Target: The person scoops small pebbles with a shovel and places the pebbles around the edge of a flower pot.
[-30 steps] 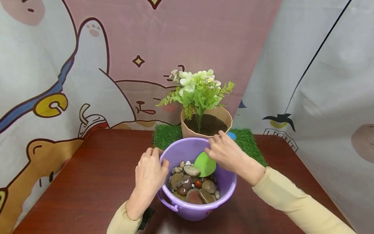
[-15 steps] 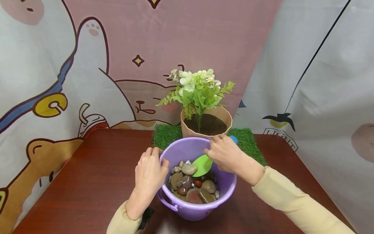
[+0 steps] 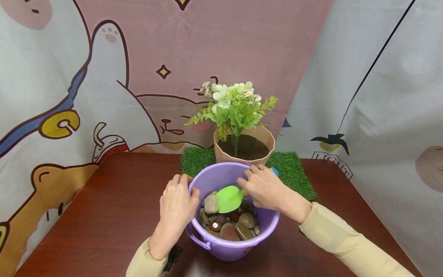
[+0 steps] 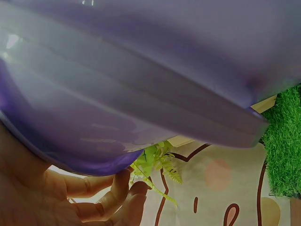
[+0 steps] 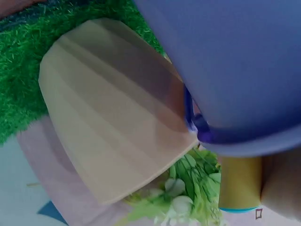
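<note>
A purple bucket [image 3: 225, 251] stands on the table with wet stones [image 3: 230, 232] in its bottom. My left hand [image 3: 178, 206] grips its left rim, the fingers outside and the thumb at the inner edge. Inside the bucket is a toy shovel with a green blade [image 3: 229, 199], its handle held by my right hand [image 3: 264, 186]. The right wrist view shows the yellow handle [image 5: 241, 181] near the bucket's rim. At the blade's left edge a pale grey stone [image 3: 210, 203] is tipped up against the bucket's left side; whether it rests on the blade is hidden.
Right behind the bucket a beige pot [image 3: 225, 154] of dark soil holds a white-flowered plant [image 3: 238, 105]. The pot stands on a patch of artificial grass [image 3: 294, 173]. Brown table top [image 3: 121, 215] extends to both sides, with a cartoon-printed cloth [image 3: 263, 46] behind.
My right hand has shifted slightly left, carrying the shovel blade leftward. The pale stone has moved left and tipped up towards the bucket's wall. My left hand has stayed on the rim.
</note>
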Action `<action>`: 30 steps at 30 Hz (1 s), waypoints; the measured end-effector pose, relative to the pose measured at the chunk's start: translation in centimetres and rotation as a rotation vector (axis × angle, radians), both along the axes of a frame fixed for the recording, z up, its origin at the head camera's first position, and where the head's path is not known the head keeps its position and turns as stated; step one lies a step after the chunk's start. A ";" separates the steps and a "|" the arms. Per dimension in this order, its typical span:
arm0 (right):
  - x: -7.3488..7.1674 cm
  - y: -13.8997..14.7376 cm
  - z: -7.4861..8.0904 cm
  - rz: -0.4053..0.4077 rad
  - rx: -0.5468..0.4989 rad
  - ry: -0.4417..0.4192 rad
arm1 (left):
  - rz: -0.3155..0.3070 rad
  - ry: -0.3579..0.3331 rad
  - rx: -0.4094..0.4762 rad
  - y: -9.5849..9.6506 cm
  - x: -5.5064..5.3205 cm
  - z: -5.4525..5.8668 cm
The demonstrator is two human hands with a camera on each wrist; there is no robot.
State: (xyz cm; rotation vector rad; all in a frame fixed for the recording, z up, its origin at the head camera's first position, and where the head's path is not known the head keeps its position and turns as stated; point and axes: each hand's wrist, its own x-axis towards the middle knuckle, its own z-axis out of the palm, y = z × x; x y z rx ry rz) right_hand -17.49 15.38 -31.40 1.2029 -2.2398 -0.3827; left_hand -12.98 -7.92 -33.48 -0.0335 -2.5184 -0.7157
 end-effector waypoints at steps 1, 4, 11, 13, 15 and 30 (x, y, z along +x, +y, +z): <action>0.0 -0.1 -0.2 0.010 -0.008 -0.012 | 0.000 -0.003 0.000 0.0 0.0 0.0; 0.0 -0.3 -0.7 0.020 -0.018 -0.062 | -0.003 -0.012 0.000 0.0 0.0 0.0; -0.1 -0.2 -0.6 0.033 -0.065 -0.111 | -0.002 -0.005 0.004 0.0 0.0 -0.1; 0.0 0.0 -0.5 0.045 -0.092 -0.125 | -0.002 -0.003 0.006 0.0 0.0 -0.1; 0.0 0.3 -0.4 0.056 -0.118 -0.132 | -0.003 -0.003 0.007 -0.1 0.0 -0.1; 0.2 3.8 2.4 0.029 -0.237 -0.104 | -0.014 -0.008 0.012 -0.1 0.0 -0.1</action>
